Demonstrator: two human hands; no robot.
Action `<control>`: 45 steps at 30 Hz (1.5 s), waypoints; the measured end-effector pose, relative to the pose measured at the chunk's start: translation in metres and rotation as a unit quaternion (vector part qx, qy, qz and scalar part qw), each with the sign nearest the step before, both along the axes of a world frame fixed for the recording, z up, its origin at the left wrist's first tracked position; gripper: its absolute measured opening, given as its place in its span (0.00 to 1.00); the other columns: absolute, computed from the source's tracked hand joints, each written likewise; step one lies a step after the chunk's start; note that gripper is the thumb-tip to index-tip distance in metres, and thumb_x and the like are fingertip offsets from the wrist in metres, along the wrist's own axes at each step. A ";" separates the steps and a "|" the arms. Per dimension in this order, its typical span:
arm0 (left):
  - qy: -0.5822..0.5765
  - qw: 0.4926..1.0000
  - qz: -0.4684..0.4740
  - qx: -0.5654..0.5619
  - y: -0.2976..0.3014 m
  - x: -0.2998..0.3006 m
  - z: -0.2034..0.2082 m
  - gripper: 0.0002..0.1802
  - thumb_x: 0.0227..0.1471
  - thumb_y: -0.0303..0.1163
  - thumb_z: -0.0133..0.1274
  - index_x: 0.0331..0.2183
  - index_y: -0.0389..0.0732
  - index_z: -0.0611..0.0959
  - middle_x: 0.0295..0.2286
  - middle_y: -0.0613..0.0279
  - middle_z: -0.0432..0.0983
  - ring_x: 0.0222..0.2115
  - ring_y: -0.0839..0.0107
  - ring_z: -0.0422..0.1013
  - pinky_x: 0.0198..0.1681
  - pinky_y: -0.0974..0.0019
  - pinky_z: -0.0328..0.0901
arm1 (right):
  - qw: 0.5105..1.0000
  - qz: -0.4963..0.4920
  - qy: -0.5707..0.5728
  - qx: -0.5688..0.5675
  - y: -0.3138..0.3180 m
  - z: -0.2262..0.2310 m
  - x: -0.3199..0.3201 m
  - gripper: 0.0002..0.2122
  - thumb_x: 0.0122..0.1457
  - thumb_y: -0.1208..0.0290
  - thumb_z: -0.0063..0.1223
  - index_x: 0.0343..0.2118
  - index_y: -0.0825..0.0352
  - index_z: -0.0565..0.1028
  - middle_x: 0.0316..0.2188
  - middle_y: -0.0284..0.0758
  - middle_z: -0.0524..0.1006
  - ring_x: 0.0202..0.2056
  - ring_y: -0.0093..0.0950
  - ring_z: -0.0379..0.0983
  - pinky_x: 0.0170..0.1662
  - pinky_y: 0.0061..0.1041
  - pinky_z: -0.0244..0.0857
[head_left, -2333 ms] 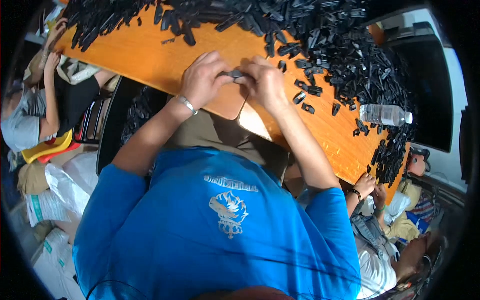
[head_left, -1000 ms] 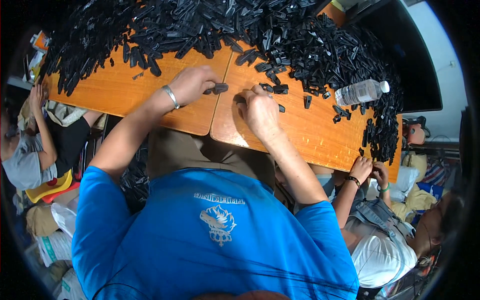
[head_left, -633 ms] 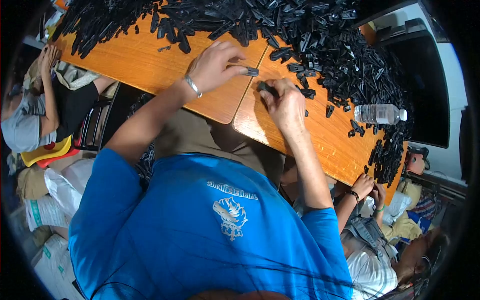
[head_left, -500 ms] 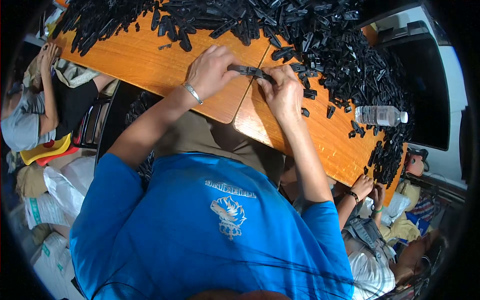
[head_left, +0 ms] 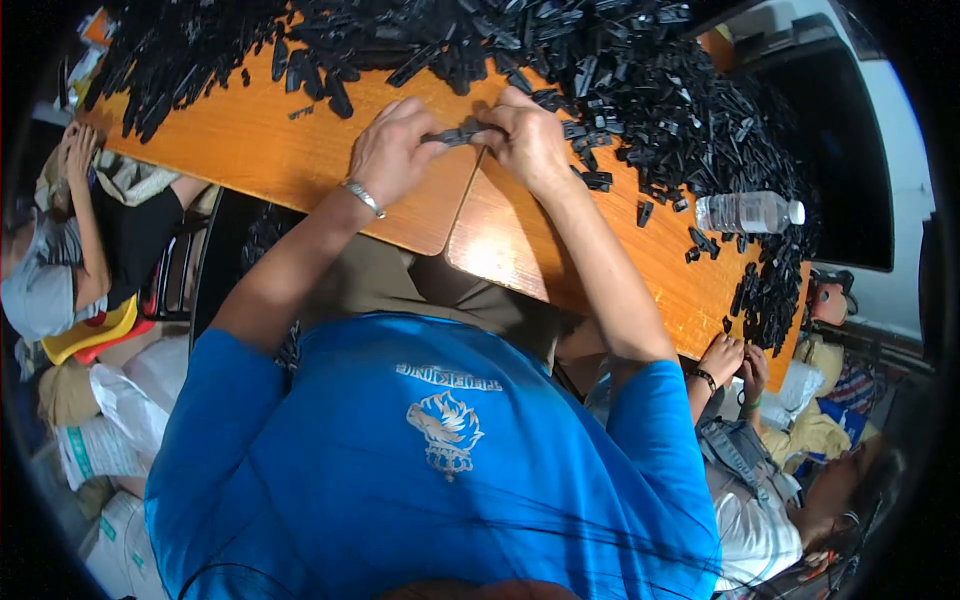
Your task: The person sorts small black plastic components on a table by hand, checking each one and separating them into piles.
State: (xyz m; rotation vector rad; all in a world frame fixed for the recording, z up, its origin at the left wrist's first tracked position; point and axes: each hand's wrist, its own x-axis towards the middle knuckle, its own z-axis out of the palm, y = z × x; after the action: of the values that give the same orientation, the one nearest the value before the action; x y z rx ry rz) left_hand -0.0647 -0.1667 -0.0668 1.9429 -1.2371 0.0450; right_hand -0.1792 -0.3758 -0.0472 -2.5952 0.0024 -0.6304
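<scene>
A long, narrow black plastic piece (head_left: 458, 135) is held level between my two hands, just above the wooden table. My left hand (head_left: 390, 152), with a silver bracelet at the wrist, pinches its left end between thumb and fingers. On the right end, the thumb and curled fingers of my right hand (head_left: 530, 142) are closed; these fingers partly cover that end. Whether the piece is one part or two joined parts cannot be made out. Several loose black plastic pieces (head_left: 598, 180) lie close to my right hand.
A big heap of black plastic parts (head_left: 640, 90) spreads across the far side of the wooden table (head_left: 300, 150). To the right lies a clear plastic bottle (head_left: 745, 212) on its side. Co-workers' hands (head_left: 720, 362) are at the right edge, with another person's hands (head_left: 78, 150) at far left.
My right hand has shifted away from me and to the left, its fingers now over the piece's right end. The left hand keeps its pinch. The whole view has moved slightly.
</scene>
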 end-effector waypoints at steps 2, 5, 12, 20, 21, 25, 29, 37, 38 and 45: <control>0.032 0.999 -0.004 0.010 0.007 0.008 -0.005 0.09 0.51 0.25 0.67 0.37 0.40 0.87 0.36 0.56 0.77 0.43 0.50 0.75 0.46 0.51 0.71 | 0.997 0.074 0.009 -0.001 -0.003 -0.006 0.006 0.09 0.50 0.74 0.73 0.35 0.67 0.86 0.33 0.39 0.80 0.34 0.44 0.81 0.36 0.41 0.74; 0.023 1.000 -0.019 -0.002 0.021 0.010 -0.011 0.08 0.51 0.27 0.67 0.36 0.39 0.87 0.35 0.55 0.77 0.42 0.51 0.75 0.45 0.52 0.71 | 0.998 0.051 0.011 0.027 0.028 -0.007 0.010 0.09 0.51 0.68 0.74 0.34 0.64 0.87 0.33 0.39 0.80 0.36 0.44 0.81 0.37 0.41 0.75; 0.055 0.961 -0.025 0.268 0.119 0.029 0.047 0.08 0.51 0.27 0.67 0.33 0.38 0.85 0.29 0.57 0.74 0.32 0.55 0.76 0.37 0.54 0.69 | 0.993 0.099 0.030 0.054 0.058 -0.007 -0.036 0.09 0.56 0.64 0.72 0.37 0.61 0.87 0.36 0.37 0.82 0.36 0.44 0.82 0.39 0.42 0.76; 0.056 0.982 -0.011 0.182 0.061 0.027 0.079 0.14 0.63 0.28 0.58 0.49 0.34 0.85 0.41 0.53 0.83 0.42 0.60 0.81 0.47 0.61 0.74 | 0.964 -0.238 0.072 -0.093 -0.046 0.023 -0.074 0.08 0.59 0.71 0.68 0.41 0.62 0.87 0.44 0.38 0.82 0.40 0.44 0.83 0.44 0.41 0.78; 0.025 0.991 -0.026 0.131 0.031 0.020 0.069 0.14 0.64 0.30 0.58 0.48 0.36 0.86 0.42 0.51 0.83 0.43 0.56 0.81 0.47 0.59 0.74 | 0.964 -0.231 0.093 -0.092 -0.050 0.022 -0.071 0.09 0.59 0.71 0.67 0.41 0.64 0.86 0.46 0.41 0.81 0.40 0.46 0.83 0.45 0.43 0.78; 0.025 0.993 -0.023 0.113 -0.088 -0.004 0.037 0.16 0.63 0.38 0.61 0.47 0.39 0.87 0.42 0.52 0.84 0.43 0.51 0.81 0.46 0.54 0.74 | 0.962 -0.224 0.103 -0.118 -0.054 0.011 -0.063 0.08 0.57 0.73 0.63 0.39 0.67 0.81 0.43 0.46 0.81 0.39 0.47 0.84 0.42 0.45 0.79; -0.044 0.983 0.042 0.171 -0.150 -0.012 0.023 0.17 0.61 0.45 0.63 0.45 0.43 0.89 0.41 0.55 0.85 0.42 0.51 0.81 0.44 0.51 0.74 | 0.957 -0.240 0.088 -0.136 -0.055 0.003 -0.058 0.07 0.57 0.77 0.59 0.39 0.67 0.79 0.39 0.47 0.82 0.36 0.47 0.84 0.39 0.45 0.79; -0.074 0.992 0.038 0.100 -0.155 -0.015 0.005 0.13 0.58 0.41 0.66 0.38 0.41 0.86 0.37 0.53 0.82 0.41 0.49 0.79 0.43 0.49 0.73 | 0.967 -0.224 0.081 -0.095 -0.052 -0.003 -0.066 0.12 0.55 0.75 0.65 0.43 0.65 0.81 0.41 0.44 0.82 0.39 0.48 0.82 0.41 0.45 0.78; -0.070 0.994 0.018 0.086 -0.149 -0.016 0.006 0.12 0.56 0.38 0.67 0.36 0.40 0.84 0.37 0.53 0.82 0.42 0.49 0.78 0.43 0.49 0.73 | 0.967 -0.222 0.081 -0.095 -0.052 -0.003 -0.068 0.12 0.55 0.75 0.65 0.43 0.65 0.81 0.41 0.44 0.82 0.39 0.48 0.82 0.41 0.45 0.78; -0.101 0.993 -0.007 0.053 -0.082 -0.022 0.006 0.10 0.52 0.28 0.68 0.34 0.41 0.82 0.36 0.55 0.75 0.42 0.50 0.76 0.43 0.51 0.72 | 0.954 -0.263 0.132 -0.049 -0.036 0.006 -0.061 0.11 0.53 0.70 0.68 0.39 0.61 0.83 0.45 0.43 0.82 0.43 0.48 0.82 0.47 0.46 0.76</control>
State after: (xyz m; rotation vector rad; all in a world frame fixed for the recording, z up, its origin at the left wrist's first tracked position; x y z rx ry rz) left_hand -0.0867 -0.2484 -0.0609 2.0610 -1.4091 0.1771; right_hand -0.2406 -0.4116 -0.0413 -2.7628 0.7885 -0.4565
